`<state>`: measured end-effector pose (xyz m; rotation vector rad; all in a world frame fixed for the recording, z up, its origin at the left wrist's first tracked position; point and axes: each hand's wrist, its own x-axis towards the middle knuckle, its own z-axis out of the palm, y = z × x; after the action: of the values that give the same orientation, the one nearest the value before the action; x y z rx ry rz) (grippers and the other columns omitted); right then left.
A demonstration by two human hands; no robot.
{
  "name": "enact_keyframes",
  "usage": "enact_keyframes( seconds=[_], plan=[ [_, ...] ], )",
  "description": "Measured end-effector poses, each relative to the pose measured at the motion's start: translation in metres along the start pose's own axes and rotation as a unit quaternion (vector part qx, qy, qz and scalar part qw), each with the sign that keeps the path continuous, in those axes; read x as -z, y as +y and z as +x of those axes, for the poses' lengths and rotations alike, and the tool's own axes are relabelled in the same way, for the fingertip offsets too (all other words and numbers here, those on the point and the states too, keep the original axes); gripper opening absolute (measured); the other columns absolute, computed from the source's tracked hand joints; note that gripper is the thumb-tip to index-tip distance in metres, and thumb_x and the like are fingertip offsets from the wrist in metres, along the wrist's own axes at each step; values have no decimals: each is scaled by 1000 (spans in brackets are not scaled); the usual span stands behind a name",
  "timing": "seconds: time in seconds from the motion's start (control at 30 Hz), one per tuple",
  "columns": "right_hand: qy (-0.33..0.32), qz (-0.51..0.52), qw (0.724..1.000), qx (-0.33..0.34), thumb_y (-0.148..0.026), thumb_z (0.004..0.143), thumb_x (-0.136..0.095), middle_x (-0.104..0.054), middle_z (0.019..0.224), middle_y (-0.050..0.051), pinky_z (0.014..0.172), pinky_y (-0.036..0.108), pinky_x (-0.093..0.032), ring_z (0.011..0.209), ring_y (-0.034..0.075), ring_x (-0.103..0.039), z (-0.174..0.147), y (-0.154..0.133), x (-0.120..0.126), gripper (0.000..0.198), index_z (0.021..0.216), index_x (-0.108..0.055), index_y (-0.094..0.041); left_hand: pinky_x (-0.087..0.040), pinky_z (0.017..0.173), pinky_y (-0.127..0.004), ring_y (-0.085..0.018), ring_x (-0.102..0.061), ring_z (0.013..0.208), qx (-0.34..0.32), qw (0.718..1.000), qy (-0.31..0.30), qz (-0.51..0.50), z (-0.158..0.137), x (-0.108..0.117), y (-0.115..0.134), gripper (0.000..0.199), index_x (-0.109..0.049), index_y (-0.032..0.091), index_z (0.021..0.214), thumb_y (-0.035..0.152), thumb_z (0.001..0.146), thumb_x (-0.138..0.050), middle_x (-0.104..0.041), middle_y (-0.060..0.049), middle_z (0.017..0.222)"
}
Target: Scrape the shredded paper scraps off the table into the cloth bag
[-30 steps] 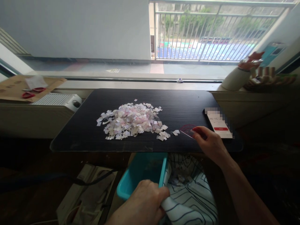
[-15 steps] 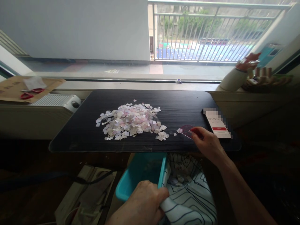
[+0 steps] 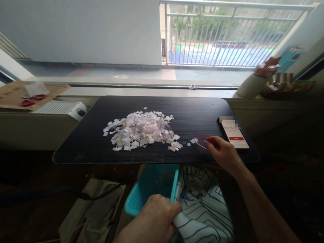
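Note:
My right hand (image 3: 221, 148), fingers pinched, holds a thin pale stick (image 3: 201, 145) low over the black table. The stick's tip meets small paper pieces (image 3: 194, 140); I cannot tell whether they are stuck to it. A faint pink ring (image 3: 202, 136) shows behind the fingers. To the left spreads a heap of small paper squares (image 3: 141, 130), white and pinkish. Below the table edge, my left hand (image 3: 162, 214) is closed on a white cloth with black lines (image 3: 202, 226), beside the rim of a teal bin (image 3: 134, 209). Paper scraps (image 3: 193, 190) lie in the cloth's hollow.
A phone (image 3: 235, 135) with a timer screen lies on the right of the black table (image 3: 83, 145). Red-handled scissors (image 3: 28, 102) rest on brown paper at the left. A white vase-like pot (image 3: 249, 86) stands on the sill. Boxes (image 3: 86, 209) sit on the floor.
Both hands keep nearly the same place and grip. The view has shifted very slightly, and the phone's timer digits differ.

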<state>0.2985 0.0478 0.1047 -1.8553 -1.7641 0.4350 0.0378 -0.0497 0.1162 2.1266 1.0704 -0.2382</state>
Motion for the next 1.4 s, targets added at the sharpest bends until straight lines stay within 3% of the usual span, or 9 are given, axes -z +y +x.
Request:
enact_keyframes(
  seconds=[0.17,0.33,0.73,0.87,1.07,1.2,1.4],
  plan=[
    [8,-20,1000,-17,-28,81,-54,-72,83,5,68,31,-46,71,20,-65,-1,0,3,22,97,-67,-20,-45,69,-29,-24,-65,80,-4,1000,2,5,0,0,0,12,-61,22,82,15,78,-53,-68,-3,81],
    [-40,27,999,4,-29,83,-53,-72,87,4,69,29,-47,76,19,-65,-4,-4,-3,22,98,-66,-20,-46,70,-30,-25,-65,82,-3,1000,-5,8,0,1,0,12,-61,22,83,15,78,-53,-68,-3,82],
    [-17,-18,1000,18,-27,83,-52,-72,88,5,69,31,-46,76,21,-66,-4,-29,-8,21,97,-67,-20,-47,68,-29,-26,-66,80,-4,1000,6,6,-1,1,-1,14,-63,22,86,16,78,-53,-69,-5,81],
    [-57,17,997,41,-26,82,-53,-71,83,4,67,28,-46,73,19,-66,-4,-34,-14,21,97,-67,-19,-48,69,-30,-27,-66,80,-6,1000,5,15,-1,1,-2,13,-63,21,86,17,77,-54,-69,-5,81],
    [-38,-6,999,37,-26,82,-52,-71,84,5,67,28,-46,74,19,-66,-4,-36,-14,21,97,-67,-20,-49,69,-30,-27,-66,80,0,1000,3,17,-3,1,-1,15,-64,21,86,16,76,-54,-69,-6,81],
    [-73,21,995,65,-25,82,-52,-71,80,2,65,26,-45,70,17,-65,-5,-40,-16,20,95,-66,-20,-49,70,-31,-27,-66,79,-1,1000,5,9,-3,2,0,14,-63,21,86,16,78,-53,-69,-5,80],
    [-53,0,998,35,-26,83,-52,-71,85,4,66,28,-46,71,18,-65,-8,-35,-10,22,98,-67,-20,-49,71,-30,-27,-66,81,5,1000,3,10,-4,2,0,15,-63,21,86,14,76,-54,-69,-5,82]
  ],
)
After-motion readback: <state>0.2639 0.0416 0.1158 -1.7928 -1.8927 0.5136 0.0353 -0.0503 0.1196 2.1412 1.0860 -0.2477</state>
